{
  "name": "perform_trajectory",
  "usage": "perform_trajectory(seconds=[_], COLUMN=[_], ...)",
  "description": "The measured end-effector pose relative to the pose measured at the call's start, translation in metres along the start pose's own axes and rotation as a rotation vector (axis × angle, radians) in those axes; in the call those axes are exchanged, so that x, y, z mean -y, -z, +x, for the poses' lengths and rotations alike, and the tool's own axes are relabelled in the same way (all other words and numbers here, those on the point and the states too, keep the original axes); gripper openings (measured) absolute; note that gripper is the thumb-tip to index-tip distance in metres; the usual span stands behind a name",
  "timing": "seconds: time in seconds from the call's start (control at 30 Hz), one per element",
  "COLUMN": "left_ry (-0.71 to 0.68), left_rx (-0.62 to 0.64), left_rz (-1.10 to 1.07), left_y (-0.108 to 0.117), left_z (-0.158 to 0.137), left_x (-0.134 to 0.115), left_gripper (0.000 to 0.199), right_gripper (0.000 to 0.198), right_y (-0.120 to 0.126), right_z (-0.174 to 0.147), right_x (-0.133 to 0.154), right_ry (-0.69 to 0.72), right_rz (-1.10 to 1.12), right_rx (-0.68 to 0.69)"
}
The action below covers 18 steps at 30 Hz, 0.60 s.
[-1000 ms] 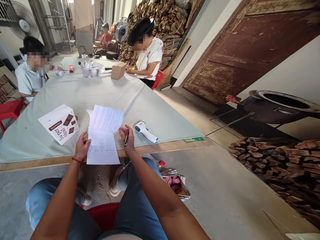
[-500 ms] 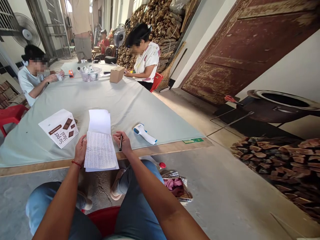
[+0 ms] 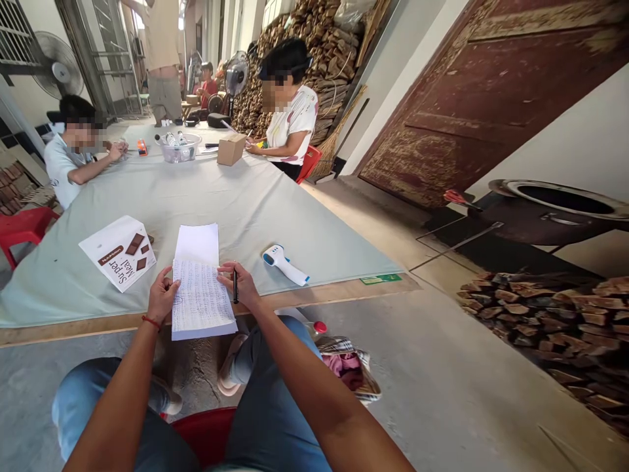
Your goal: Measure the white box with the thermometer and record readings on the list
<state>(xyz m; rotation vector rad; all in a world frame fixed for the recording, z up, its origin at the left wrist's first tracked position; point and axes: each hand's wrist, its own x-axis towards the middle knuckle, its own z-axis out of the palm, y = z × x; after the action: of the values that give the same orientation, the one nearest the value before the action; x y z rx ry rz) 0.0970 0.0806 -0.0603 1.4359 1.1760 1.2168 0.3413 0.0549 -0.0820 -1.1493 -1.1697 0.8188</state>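
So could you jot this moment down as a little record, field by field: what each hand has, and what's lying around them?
left hand: rests on the left edge of the white handwritten paper sheets
right hand: holds a slim black pen, fingers on the sheets' right edge
sheets: top page folded back, lying at the near edge of the pale green table cover
left of sheets: white flat box with brown chocolate print
right of sheets: white and blue handheld thermometer
others: two people seated at the far end
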Motion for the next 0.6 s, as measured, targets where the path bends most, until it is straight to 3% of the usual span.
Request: perform_trajectory(seconds=[0.2,0.43,0.6], left_ry=[0.001,0.022,0.009], left_rx=[-0.026,-0.05,-0.091], left_rz=[-0.028,-0.142,-0.265], left_y=[0.001,-0.002,-0.016], left_z=[-0.001,-0.003,-0.026], left_x=[-0.002,-0.014,-0.033], left_gripper=[0.058,0.064,0.068], right_gripper=[0.044,0.052,0.052], right_y=[0.0,-0.002,0.0], right_z=[0.0,0.003,-0.016], right_x=[-0.002,0.005,0.019], right_ry=[-0.032,-0.08,-0.124], right_rz=[0.028,0.034,0.036], right_rx=[-0.013,-0.069,-0.106])
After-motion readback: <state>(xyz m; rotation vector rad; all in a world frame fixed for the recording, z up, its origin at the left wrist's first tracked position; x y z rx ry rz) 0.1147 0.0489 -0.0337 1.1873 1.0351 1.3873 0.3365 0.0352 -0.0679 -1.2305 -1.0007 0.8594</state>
